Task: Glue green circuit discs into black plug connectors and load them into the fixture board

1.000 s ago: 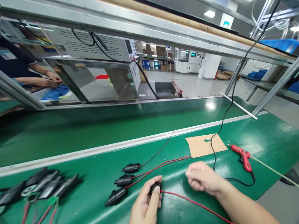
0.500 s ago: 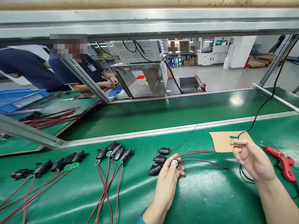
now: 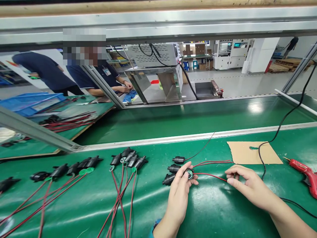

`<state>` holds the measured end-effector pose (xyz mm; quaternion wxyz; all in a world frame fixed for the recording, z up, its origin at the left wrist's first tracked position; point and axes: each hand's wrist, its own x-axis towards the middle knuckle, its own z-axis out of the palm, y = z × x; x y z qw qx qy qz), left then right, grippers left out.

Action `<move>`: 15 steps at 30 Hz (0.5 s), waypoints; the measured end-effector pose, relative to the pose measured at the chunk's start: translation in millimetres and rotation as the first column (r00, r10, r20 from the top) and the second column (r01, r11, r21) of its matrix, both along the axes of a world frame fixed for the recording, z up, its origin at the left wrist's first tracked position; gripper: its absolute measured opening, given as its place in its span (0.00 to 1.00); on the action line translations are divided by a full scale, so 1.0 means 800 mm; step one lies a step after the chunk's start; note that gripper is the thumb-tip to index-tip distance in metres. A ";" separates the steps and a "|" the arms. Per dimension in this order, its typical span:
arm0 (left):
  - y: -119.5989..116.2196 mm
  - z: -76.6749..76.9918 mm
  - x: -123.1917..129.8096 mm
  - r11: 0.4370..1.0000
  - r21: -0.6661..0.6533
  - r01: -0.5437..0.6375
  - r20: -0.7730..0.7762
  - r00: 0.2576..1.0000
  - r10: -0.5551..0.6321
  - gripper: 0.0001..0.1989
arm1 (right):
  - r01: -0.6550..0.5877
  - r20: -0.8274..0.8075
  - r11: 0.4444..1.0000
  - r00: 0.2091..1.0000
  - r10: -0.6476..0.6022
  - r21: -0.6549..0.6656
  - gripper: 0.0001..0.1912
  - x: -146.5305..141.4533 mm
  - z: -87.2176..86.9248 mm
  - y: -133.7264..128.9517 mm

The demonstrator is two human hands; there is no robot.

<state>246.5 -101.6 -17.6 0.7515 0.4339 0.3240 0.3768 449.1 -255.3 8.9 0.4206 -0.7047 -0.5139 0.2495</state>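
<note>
My left hand (image 3: 180,193) is closed around a small black cylindrical part, its round end (image 3: 190,174) turned toward my right side. A red wire (image 3: 209,175) runs rightward out of that end. My right hand (image 3: 250,185) has thumb and fingers curled together at this wire, and the rest of the wire is hidden behind them. Just left of my left hand lie similar black parts (image 3: 168,179). One further black part (image 3: 178,160) with a thin dark wire rests behind them.
Two groups of black parts with red wires, one nearer (image 3: 128,158) and one farther left (image 3: 59,172), lie on the green mat. Cardboard (image 3: 272,155), a black cable (image 3: 281,120) and a red glue gun (image 3: 300,170) are at right. Beyond the frame, a person (image 3: 99,77) works.
My right hand has come down and left from above the cardboard to the red wire. My left hand keeps hold of the black part. The view has shifted slightly left.
</note>
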 end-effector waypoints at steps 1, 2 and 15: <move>-0.001 -0.002 0.000 0.999 0.035 0.002 -0.038 0.999 0.000 0.23 | 0.037 0.046 0.998 0.998 -0.039 0.042 0.11 -0.001 0.002 0.000; -0.003 -0.004 0.000 0.997 0.076 0.009 -0.079 0.997 -0.003 0.23 | 0.065 0.093 0.994 0.993 -0.073 0.089 0.10 -0.003 0.006 0.002; -0.013 -0.002 -0.008 0.944 0.317 0.092 -0.221 0.975 -0.020 0.20 | -0.126 0.437 0.971 0.899 0.025 0.205 0.10 -0.054 0.042 0.057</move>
